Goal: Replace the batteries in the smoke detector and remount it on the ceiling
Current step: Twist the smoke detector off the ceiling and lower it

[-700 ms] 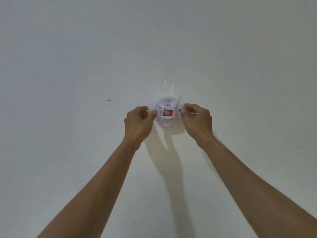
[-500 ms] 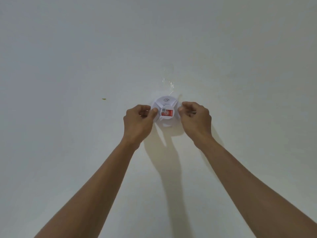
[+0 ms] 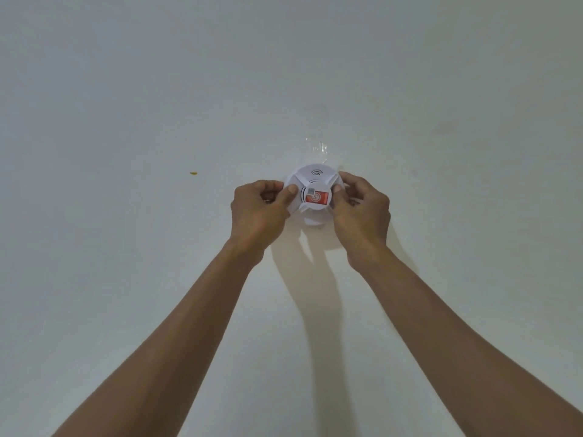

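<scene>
A round white smoke detector (image 3: 314, 181) with a red sticker on its middle sits against the white ceiling (image 3: 126, 105). My left hand (image 3: 257, 212) grips its left side, thumb on the face and fingers curled. My right hand (image 3: 362, 212) grips its right side, thumb by the sticker, fingers curled round the rim. Both forearms reach up from below. The detector's back and any mount are hidden.
A strip of clear tape (image 3: 317, 146) sticks to the ceiling just beyond the detector. A small yellowish mark (image 3: 193, 173) lies on the ceiling to the left. The hands cast shadows on the ceiling below the detector.
Both hands have closed in on the detector, the thumbs now further onto its face. The detector's sticker looks slightly turned.
</scene>
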### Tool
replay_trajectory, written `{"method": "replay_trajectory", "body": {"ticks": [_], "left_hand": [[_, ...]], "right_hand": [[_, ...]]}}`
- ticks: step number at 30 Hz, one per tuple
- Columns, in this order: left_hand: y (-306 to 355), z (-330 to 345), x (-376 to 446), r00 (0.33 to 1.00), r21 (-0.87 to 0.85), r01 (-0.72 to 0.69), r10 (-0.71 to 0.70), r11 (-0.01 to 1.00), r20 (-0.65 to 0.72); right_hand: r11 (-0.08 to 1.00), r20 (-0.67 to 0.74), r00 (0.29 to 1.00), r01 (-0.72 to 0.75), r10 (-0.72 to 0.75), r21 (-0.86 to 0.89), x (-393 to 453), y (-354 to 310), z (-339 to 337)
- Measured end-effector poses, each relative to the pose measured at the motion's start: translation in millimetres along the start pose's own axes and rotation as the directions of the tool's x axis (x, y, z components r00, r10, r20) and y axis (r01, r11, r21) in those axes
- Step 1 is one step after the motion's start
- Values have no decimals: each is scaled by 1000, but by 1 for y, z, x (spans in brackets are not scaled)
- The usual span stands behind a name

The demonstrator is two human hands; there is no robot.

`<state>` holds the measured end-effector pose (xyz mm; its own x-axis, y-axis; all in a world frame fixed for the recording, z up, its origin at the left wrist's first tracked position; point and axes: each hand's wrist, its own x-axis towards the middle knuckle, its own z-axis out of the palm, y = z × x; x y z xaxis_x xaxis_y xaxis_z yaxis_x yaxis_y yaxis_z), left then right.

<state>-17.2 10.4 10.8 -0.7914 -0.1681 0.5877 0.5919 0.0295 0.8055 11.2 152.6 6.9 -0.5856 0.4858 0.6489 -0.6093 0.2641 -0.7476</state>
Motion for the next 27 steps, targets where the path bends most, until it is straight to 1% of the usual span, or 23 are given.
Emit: {"method": "replay_trajectory", "body": {"ticks": [7,10,15,17,21,24,27], "left_hand": [[13,2,-12,999,-51,-13,15,999,35],[16,1,-24,996,-96,-13,21,995,83],[7,-6,-62,985,-150,32,-6,988,175],[-4,-10,-83,977,-151,70,-38,986,208],[-35,-17,-127,967,-142,175,-143,974,210],[-70,-25,-164,953,-122,246,-216,962,212],[-108,-34,-203,934,-85,318,-297,944,200]], "right_hand": [[997,13,1000,-27,26,76,-2,-4,-10],[993,21,999,-50,48,108,-6,-2,-16],[986,52,995,-95,89,135,-36,12,-36],[982,72,990,-129,120,139,-55,24,-45],[960,112,971,-228,212,161,-100,61,-63],[932,154,938,-333,312,141,-138,100,-76],[892,216,889,-435,404,121,-181,139,-89]]}}
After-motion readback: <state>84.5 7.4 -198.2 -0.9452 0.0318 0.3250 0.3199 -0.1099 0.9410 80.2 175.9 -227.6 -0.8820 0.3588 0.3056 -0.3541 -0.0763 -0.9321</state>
